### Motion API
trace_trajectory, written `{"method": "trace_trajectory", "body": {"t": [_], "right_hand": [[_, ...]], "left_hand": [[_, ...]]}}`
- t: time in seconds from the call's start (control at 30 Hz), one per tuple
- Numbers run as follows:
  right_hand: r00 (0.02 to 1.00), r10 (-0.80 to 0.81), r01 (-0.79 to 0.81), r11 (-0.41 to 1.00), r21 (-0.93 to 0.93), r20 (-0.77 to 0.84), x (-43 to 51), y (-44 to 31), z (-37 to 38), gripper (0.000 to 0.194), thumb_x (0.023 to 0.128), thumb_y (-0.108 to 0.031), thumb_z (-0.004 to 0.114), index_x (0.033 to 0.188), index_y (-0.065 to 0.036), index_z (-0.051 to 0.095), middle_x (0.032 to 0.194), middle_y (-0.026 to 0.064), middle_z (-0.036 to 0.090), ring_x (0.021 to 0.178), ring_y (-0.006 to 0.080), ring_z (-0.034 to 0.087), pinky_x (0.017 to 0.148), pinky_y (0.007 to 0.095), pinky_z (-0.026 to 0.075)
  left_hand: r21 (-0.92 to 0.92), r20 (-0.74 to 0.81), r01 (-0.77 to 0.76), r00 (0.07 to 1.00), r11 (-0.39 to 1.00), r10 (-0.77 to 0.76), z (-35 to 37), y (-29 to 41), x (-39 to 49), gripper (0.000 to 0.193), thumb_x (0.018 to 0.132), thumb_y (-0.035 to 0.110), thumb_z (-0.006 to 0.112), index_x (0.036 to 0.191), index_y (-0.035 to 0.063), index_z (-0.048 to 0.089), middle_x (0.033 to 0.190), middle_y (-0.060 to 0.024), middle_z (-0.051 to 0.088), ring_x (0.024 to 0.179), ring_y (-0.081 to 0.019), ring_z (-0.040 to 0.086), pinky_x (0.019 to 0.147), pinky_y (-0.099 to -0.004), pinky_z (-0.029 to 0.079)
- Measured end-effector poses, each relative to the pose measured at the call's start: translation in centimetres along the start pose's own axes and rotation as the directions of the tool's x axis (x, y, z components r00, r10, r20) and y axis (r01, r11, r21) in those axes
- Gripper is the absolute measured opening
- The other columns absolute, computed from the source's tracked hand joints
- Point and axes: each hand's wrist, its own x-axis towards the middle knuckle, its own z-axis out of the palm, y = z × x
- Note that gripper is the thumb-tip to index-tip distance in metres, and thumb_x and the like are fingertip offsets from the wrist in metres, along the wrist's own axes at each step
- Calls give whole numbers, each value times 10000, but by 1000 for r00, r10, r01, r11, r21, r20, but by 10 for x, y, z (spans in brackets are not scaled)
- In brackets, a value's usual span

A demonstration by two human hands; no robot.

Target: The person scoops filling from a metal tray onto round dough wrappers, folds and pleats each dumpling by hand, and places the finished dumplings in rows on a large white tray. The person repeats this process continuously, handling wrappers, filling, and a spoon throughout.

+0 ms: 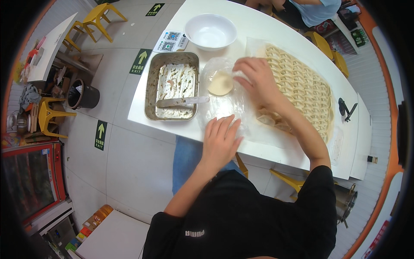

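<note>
My left hand (221,139) rests palm down with its fingers spread on the near edge of a clear plastic bag (223,110). Beyond its fingertips, a round dough wrapper (220,83) lies on the plastic. My right hand (257,79), slightly blurred, is just right of the wrapper, thumb and fingers apart with nothing visible between them. Under and beside my right forearm, many pleated dumplings (297,77) sit in close rows. Left of the bag stands a rectangular steel pan (148,87) smeared with filling. A flat metal spatula (182,101) lies across it, its end over the rim.
A white bowl (211,31) stands at the table's far side, beside a card with printed codes (170,41). A black stand (346,110) is at the right. Another person (312,13) sits across the table. Yellow stools (105,19) and a bin (83,94) are on the floor.
</note>
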Motion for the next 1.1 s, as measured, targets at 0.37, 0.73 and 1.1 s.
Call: {"method": "trace_trajectory", "body": {"t": [0.37,0.73,1.1], "right_hand": [[864,405,-503,710,493,298,30,14,11,305,855,-213,690,1069,0,650,945,90,669,906,164,605,888,316,461],[872,355,-486,539,688,337,-17,-17,-80,163,879,-178,667,869,-19,631,809,-3,608,767,92,535,743,261,454],[991,132,-136,908,396,37,-21,-37,-98,215,824,-116,701,1020,-73,625,746,54,568,736,174,575,689,302,467]], "left_hand": [[311,143,-79,989,947,36,-22,-3,-37,248,735,154,708,951,122,590,1066,-25,569,1074,-208,531,943,-406,319],[-112,129,126,985,986,-111,-124,13,-28,220,712,19,749,872,92,616,869,-22,614,917,-221,593,878,-368,352],[-89,329,-28,943,996,56,-125,26,33,385,757,1,644,1136,62,607,1051,-73,632,1010,-222,586,1062,-390,289]]}}
